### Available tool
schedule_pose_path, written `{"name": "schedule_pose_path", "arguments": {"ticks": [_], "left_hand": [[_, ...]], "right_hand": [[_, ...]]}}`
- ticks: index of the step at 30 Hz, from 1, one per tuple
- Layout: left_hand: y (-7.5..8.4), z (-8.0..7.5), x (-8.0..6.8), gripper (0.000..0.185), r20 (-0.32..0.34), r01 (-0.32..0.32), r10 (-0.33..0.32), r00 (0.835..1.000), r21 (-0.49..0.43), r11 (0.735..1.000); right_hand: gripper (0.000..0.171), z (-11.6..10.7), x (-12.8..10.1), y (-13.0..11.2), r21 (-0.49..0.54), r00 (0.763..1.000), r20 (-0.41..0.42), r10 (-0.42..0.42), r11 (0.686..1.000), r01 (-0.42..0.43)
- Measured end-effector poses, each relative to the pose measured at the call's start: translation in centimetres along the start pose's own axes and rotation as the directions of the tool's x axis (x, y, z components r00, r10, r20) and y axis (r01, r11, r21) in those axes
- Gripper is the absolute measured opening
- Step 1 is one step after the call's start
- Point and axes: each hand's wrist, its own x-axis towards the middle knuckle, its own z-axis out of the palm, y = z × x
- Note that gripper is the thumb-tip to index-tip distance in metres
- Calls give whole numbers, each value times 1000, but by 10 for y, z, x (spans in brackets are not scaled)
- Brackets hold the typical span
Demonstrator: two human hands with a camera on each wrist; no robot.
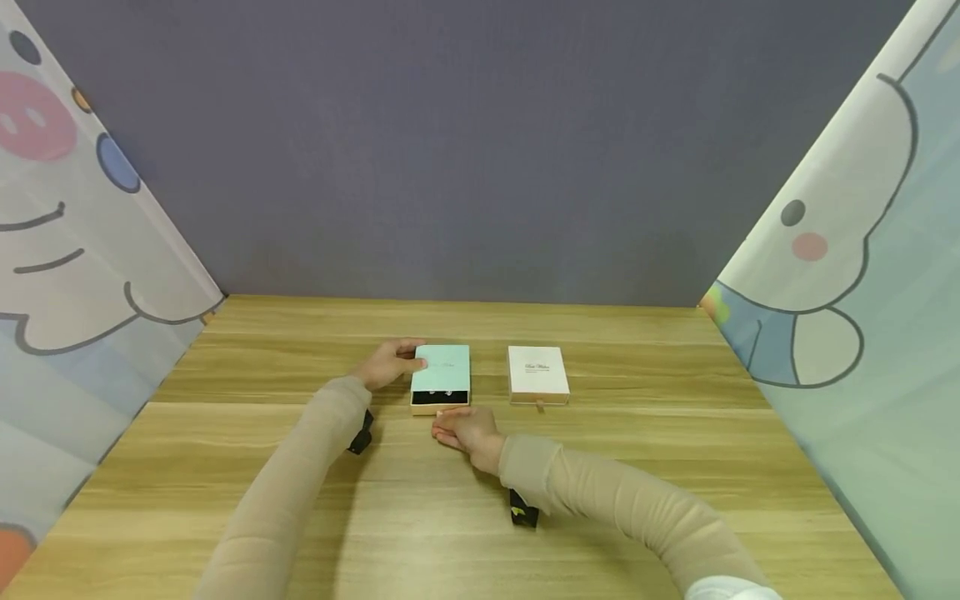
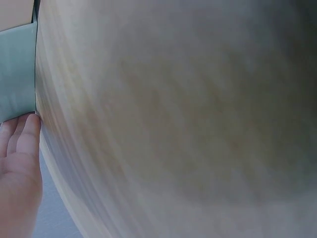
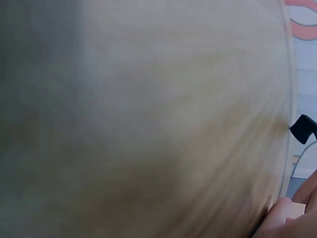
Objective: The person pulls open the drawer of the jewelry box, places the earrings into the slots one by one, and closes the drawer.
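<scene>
A teal jewelry box [image 1: 444, 369] lies on the wooden table with its drawer [image 1: 439, 408] partly out at the near side. Black lining and two small shiny pieces, like stud earrings, show in the drawer. My left hand [image 1: 387, 363] holds the box's sleeve at its left side, thumb over the top; the left wrist view has these fingers [image 2: 28, 134] along the teal side. At the drawer's front edge, my right hand [image 1: 468, 432] has its fingertips together. In the right wrist view a small pale piece [image 3: 296, 210] shows between its thumb and fingers.
A white box [image 1: 537, 371] with dark lettering and a short ribbon tab [image 1: 540, 407] lies to the right of the teal one. Behind the table [image 1: 420, 517] stands a dark grey panel [image 1: 465, 150]. Cartoon-printed cloths [image 1: 832, 250] hang at both sides.
</scene>
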Motion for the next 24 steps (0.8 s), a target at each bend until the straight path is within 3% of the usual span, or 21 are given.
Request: {"name": "schedule_pose_path", "arguments": {"ticks": [18, 24], "left_hand": [[-6, -1, 7, 59, 13, -8, 8, 1000, -12, 1000], [-5, 0, 5, 58, 6, 21, -21, 1000, -15, 1000]], "right_hand": [[19, 0, 9, -10, -7, 1000, -23, 19, 1000, -19], [19, 1, 13, -11, 8, 999, -30, 38, 999, -38]]}}
